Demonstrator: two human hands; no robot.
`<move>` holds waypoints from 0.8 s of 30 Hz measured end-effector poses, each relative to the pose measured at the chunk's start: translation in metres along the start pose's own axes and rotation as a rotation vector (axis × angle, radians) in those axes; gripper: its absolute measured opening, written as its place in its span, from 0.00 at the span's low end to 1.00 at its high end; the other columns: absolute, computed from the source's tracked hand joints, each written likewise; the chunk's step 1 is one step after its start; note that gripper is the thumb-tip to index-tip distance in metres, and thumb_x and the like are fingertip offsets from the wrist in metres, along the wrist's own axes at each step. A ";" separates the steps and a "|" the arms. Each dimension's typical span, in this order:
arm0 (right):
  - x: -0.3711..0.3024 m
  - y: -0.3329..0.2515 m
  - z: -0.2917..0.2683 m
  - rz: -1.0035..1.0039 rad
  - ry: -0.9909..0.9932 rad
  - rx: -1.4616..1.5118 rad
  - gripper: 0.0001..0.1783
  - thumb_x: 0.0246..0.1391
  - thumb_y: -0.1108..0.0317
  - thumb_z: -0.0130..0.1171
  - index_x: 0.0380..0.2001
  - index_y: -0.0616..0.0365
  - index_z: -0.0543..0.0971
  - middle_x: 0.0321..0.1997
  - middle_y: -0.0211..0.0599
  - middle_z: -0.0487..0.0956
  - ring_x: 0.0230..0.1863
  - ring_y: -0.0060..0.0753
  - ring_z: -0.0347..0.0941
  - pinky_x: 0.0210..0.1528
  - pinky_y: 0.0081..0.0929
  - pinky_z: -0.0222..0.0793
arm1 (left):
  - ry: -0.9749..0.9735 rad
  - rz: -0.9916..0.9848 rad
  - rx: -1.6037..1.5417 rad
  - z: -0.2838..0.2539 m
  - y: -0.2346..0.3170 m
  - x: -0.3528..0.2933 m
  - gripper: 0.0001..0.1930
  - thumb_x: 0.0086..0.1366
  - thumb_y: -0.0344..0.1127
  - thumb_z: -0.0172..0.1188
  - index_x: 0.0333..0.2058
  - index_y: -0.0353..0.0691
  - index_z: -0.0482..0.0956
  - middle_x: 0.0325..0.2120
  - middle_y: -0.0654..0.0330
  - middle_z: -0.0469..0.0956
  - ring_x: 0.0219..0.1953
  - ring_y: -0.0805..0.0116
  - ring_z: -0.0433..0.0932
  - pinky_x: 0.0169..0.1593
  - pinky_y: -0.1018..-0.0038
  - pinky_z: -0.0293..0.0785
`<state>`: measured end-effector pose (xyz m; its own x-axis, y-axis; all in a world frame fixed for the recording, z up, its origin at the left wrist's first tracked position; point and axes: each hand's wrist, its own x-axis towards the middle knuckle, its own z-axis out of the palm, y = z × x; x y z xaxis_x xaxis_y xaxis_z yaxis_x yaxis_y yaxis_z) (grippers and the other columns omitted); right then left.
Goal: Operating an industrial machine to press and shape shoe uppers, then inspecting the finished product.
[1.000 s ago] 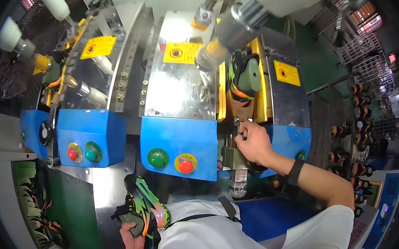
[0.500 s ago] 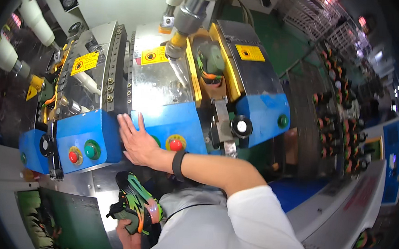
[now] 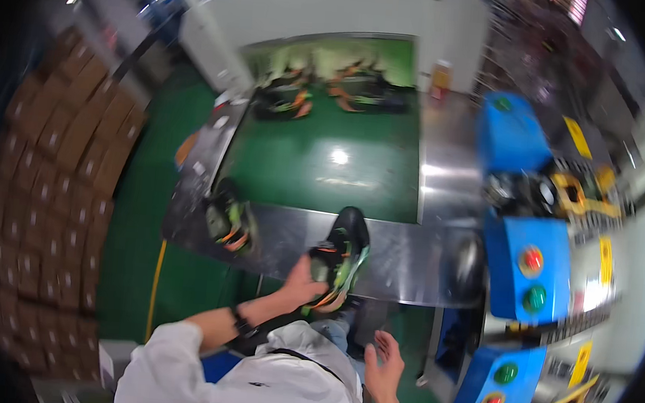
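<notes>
Over the near edge of the metal table (image 3: pixel 396 272), part of your left hand (image 3: pixel 301 285) is tucked out of sight at the shoe (image 3: pixel 349 238), and blur hides whether the sole touches the steel. You've got that hand closed around the heel end, by the grey-green block (image 3: pixel 319 268) in the collar. Your right hand (image 3: pixel 383 369) hangs lower down, loosely open, fingers a bit bent, nothing in it; its forearm runs off the bottom.

The shoe's toe points away from you toward the green surface (image 3: pixel 322 163), long axis nearly straight out with a slight lean right. A second shoe (image 3: pixel 224 213) sits on the metal to its left, well apart. Farther out, more shoes (image 3: pixel 369 91) on the far end are pretty smeared. Blue machine housings (image 3: pixel 549 257) stand to your right, brown cartons (image 3: pixel 50 203) are stacked way left.
</notes>
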<state>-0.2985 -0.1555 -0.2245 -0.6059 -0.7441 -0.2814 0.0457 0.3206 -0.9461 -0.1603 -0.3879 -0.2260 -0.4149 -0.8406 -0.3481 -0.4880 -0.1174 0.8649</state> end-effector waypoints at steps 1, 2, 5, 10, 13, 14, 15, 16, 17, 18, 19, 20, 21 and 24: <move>0.007 -0.011 0.016 0.103 -0.137 0.014 0.28 0.51 0.73 0.60 0.56 0.64 0.68 0.58 0.49 0.72 0.60 0.43 0.69 0.59 0.34 0.65 | 0.085 0.093 0.056 -0.009 -0.032 0.023 0.41 0.43 0.29 0.62 0.59 0.34 0.59 0.51 0.50 0.68 0.55 0.55 0.67 0.61 0.64 0.63; 0.014 -0.011 0.032 0.103 -0.200 -0.003 0.28 0.51 0.73 0.60 0.56 0.64 0.68 0.58 0.49 0.72 0.60 0.43 0.69 0.59 0.34 0.65 | 0.130 0.181 0.125 -0.021 -0.055 0.041 0.42 0.44 0.31 0.62 0.60 0.34 0.57 0.52 0.48 0.68 0.57 0.54 0.67 0.61 0.64 0.62; 0.049 -0.042 0.029 0.124 -0.079 0.208 0.45 0.47 0.72 0.63 0.67 0.60 0.52 0.71 0.47 0.53 0.71 0.49 0.50 0.65 0.47 0.55 | -0.178 0.094 -0.004 -0.062 -0.009 0.033 0.47 0.49 0.38 0.67 0.64 0.30 0.52 0.57 0.41 0.63 0.62 0.51 0.63 0.65 0.65 0.57; 0.093 -0.084 0.186 0.333 -0.017 -0.039 0.52 0.45 0.72 0.65 0.68 0.64 0.46 0.68 0.53 0.54 0.70 0.50 0.52 0.67 0.50 0.51 | 0.508 0.282 0.255 -0.155 -0.042 0.016 0.47 0.54 0.36 0.67 0.65 0.27 0.47 0.66 0.42 0.52 0.69 0.53 0.51 0.69 0.64 0.47; 0.134 -0.082 0.222 0.204 0.123 -0.060 0.45 0.44 0.78 0.57 0.65 0.68 0.49 0.57 0.53 0.66 0.56 0.43 0.67 0.61 0.36 0.61 | 0.879 -0.103 0.114 -0.227 -0.058 0.035 0.42 0.52 0.33 0.65 0.62 0.28 0.54 0.60 0.42 0.59 0.64 0.51 0.58 0.66 0.65 0.54; 0.138 -0.083 0.229 0.216 0.167 0.039 0.43 0.44 0.80 0.53 0.64 0.68 0.50 0.53 0.51 0.69 0.50 0.40 0.71 0.58 0.33 0.65 | 0.850 -0.175 0.097 -0.246 -0.087 0.050 0.39 0.51 0.32 0.65 0.60 0.28 0.57 0.58 0.44 0.63 0.60 0.52 0.64 0.63 0.66 0.59; 0.141 -0.057 0.219 0.038 0.186 -0.148 0.42 0.41 0.83 0.49 0.64 0.67 0.51 0.52 0.51 0.70 0.49 0.39 0.72 0.54 0.31 0.69 | 0.693 -0.268 0.006 -0.262 -0.094 0.071 0.36 0.49 0.30 0.65 0.57 0.30 0.61 0.53 0.48 0.67 0.54 0.54 0.68 0.58 0.65 0.64; 0.147 -0.099 0.230 0.232 0.094 0.089 0.41 0.40 0.84 0.50 0.62 0.64 0.54 0.48 0.50 0.72 0.43 0.38 0.75 0.47 0.31 0.74 | 0.551 -0.369 -0.060 -0.285 -0.096 0.073 0.32 0.48 0.29 0.65 0.53 0.32 0.65 0.48 0.51 0.70 0.48 0.57 0.72 0.53 0.65 0.70; 0.149 -0.113 0.230 0.295 0.090 0.181 0.40 0.40 0.84 0.50 0.61 0.64 0.56 0.47 0.50 0.73 0.41 0.38 0.76 0.44 0.33 0.75 | 0.573 -0.412 -0.164 -0.293 -0.092 0.074 0.29 0.46 0.28 0.65 0.49 0.34 0.67 0.43 0.54 0.72 0.44 0.59 0.73 0.49 0.64 0.72; 0.152 -0.117 0.217 0.335 0.111 0.268 0.39 0.39 0.84 0.51 0.60 0.63 0.58 0.45 0.51 0.74 0.39 0.39 0.77 0.40 0.34 0.77 | 0.571 -0.455 -0.279 -0.296 -0.093 0.076 0.25 0.45 0.26 0.64 0.45 0.36 0.69 0.39 0.57 0.73 0.40 0.61 0.74 0.44 0.64 0.74; 0.154 -0.109 0.207 0.383 0.136 0.206 0.36 0.40 0.83 0.55 0.58 0.64 0.61 0.45 0.47 0.74 0.40 0.37 0.76 0.43 0.33 0.76 | 0.588 -0.353 -0.261 -0.307 -0.117 0.085 0.23 0.44 0.25 0.64 0.43 0.38 0.71 0.36 0.59 0.73 0.39 0.63 0.74 0.43 0.65 0.74; 0.153 -0.103 0.195 0.440 0.194 0.151 0.34 0.41 0.82 0.59 0.55 0.64 0.64 0.45 0.42 0.75 0.42 0.35 0.75 0.45 0.31 0.74 | 0.503 -0.320 -0.393 -0.312 -0.099 0.095 0.23 0.46 0.24 0.61 0.44 0.38 0.71 0.38 0.58 0.74 0.41 0.63 0.75 0.44 0.65 0.75; 0.154 -0.116 0.190 0.513 0.186 0.406 0.30 0.40 0.82 0.60 0.52 0.65 0.67 0.42 0.41 0.76 0.39 0.35 0.76 0.41 0.30 0.75 | 0.330 -0.342 -0.520 -0.318 -0.086 0.106 0.24 0.47 0.23 0.59 0.47 0.37 0.70 0.42 0.56 0.74 0.44 0.62 0.76 0.47 0.64 0.76; 0.129 -0.152 0.168 0.337 0.241 0.641 0.35 0.36 0.81 0.60 0.54 0.64 0.66 0.46 0.40 0.76 0.46 0.34 0.74 0.51 0.32 0.72 | 0.103 -0.241 -0.462 -0.307 -0.035 0.119 0.32 0.46 0.22 0.55 0.54 0.35 0.66 0.44 0.58 0.73 0.47 0.61 0.74 0.53 0.67 0.73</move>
<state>-0.2502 -0.3991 -0.1439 -0.6305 -0.4947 -0.5982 0.6666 0.0497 -0.7437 0.0435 -0.6462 -0.1863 -0.2434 -0.8058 -0.5398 -0.1619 -0.5150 0.8418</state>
